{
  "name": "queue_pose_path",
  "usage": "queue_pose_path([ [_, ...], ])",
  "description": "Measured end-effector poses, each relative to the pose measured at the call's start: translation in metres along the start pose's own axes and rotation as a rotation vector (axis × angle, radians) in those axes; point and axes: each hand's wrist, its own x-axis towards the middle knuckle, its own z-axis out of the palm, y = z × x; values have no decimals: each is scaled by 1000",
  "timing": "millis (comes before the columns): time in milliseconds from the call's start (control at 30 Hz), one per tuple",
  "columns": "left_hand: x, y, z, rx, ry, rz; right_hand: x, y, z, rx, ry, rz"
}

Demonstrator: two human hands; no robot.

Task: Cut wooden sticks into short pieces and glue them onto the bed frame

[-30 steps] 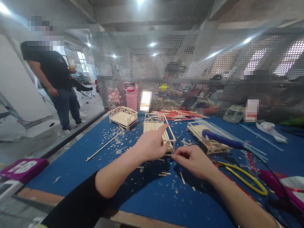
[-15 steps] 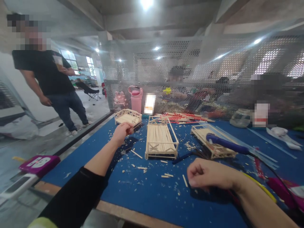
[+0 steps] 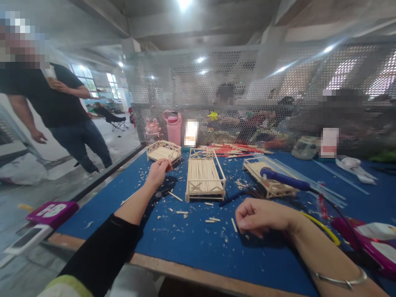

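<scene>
My left hand (image 3: 159, 171) is raised over the left part of the blue table, its fingers pinched together. Anything between the fingertips is too small to make out. Just behind it stands a small stick-built bench model (image 3: 163, 152). A bed model made of pale wooden sticks (image 3: 206, 175) lies between my hands and beyond them, touched by neither. My right hand (image 3: 258, 216) hovers low over the table with curled fingers, which hide whatever may be inside. Beside its fingertips lies a short stick piece (image 3: 234, 225). Behind that hand, a blue glue gun (image 3: 284, 178) rests across another stick model (image 3: 252, 167).
Red-tipped sticks (image 3: 232, 149) lie in a pile at the back. Clear glue sticks (image 3: 328, 192) and a glass jar (image 3: 305, 147) are to the right. A pink tumbler (image 3: 173, 131) stands by the mesh screen (image 3: 198, 82). A person (image 3: 66, 88) holding a cup stands left.
The view has shifted slightly, so most table items appear further left and higher. Both hands keep nearly the same pose. The standing person appears further left.
</scene>
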Motion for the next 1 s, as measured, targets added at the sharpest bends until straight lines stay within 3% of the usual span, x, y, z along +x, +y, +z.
queue_pose_path([
  [333, -2, -2, -7, 231, 4, 95, -1, 0, 1, -9, 9, -1],
  [733, -1, -5, -5, 326, 78, 117, 1, 0, 3, -90, 41, -1],
  [867, 1, -6, -4, 326, 124, 128, 0, -3, 3, -151, 116, -4],
  [1000, 2, -5, 0, 282, 147, 128, 5, -5, 8, -252, 286, -34],
])
